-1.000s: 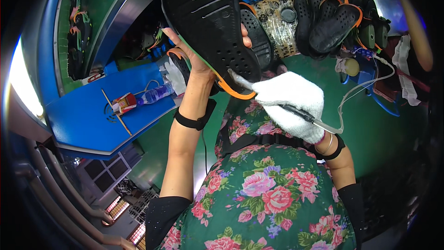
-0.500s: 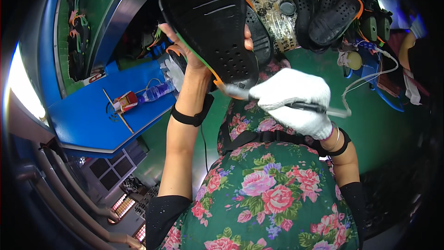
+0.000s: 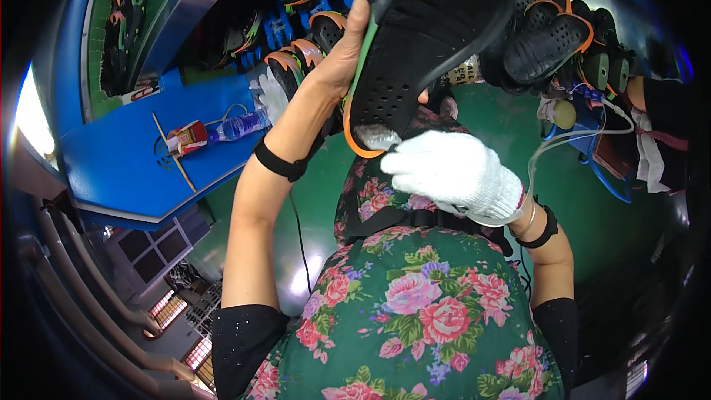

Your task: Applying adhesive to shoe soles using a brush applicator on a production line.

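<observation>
My left hand (image 3: 342, 59) grips a black clog (image 3: 422, 37) by its side, thumb along the green edge and other fingers mostly hidden behind. The clog is tilted, its perforated toe toward me and an orange rim round that end. A pale, shiny smear (image 3: 376, 136) lies inside the toe. My right hand (image 3: 453, 176), in a white knitted glove, is closed with its fingertips beside the smear. It holds a slim pen-like tool, mostly hidden now, whose dark end (image 3: 392, 147) just shows. A pale hose (image 3: 541, 150) runs from behind the glove toward the right.
More black clogs (image 3: 546, 46) with orange rims stand at the back right. On the blue table (image 3: 118, 170) at left are a plastic bottle (image 3: 241, 126), a red container (image 3: 187, 138) and a thin stick. A round pot (image 3: 564, 117) and another person's arm (image 3: 637, 94) are at right.
The clog has shifted right and tilted over, with my left hand turning along with it. My gloved right hand has moved slightly down and left, and its tool is now mostly hidden.
</observation>
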A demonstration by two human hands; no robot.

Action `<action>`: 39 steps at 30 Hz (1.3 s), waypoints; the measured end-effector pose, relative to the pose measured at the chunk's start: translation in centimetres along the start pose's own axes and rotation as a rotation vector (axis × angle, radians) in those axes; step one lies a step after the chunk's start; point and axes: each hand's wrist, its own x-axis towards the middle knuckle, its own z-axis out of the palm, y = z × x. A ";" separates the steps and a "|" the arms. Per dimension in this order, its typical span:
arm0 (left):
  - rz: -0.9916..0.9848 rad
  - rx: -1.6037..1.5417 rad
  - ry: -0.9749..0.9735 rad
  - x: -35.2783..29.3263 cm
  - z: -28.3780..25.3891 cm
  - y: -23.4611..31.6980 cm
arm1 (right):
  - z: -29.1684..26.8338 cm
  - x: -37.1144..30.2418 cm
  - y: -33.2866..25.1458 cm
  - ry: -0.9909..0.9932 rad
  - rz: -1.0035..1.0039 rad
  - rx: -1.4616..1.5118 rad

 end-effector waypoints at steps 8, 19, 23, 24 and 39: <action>-0.108 -0.094 -0.128 -0.3 -1.7 0.1 | -1.6 1.2 0.8 0.014 0.147 0.387; 0.041 -0.321 0.449 -1.5 3.0 -6.9 | -5.9 2.0 1.0 0.343 0.354 -0.029; -0.091 -0.111 0.365 -4.1 2.8 -6.8 | -5.7 2.1 0.1 0.199 0.228 -0.180; -0.121 -0.124 0.341 -4.9 2.4 -6.6 | -5.6 2.4 -0.4 0.194 0.204 -0.170; 0.218 -0.642 0.234 -2.9 5.3 -8.1 | -6.2 6.3 -3.7 0.322 0.178 -0.297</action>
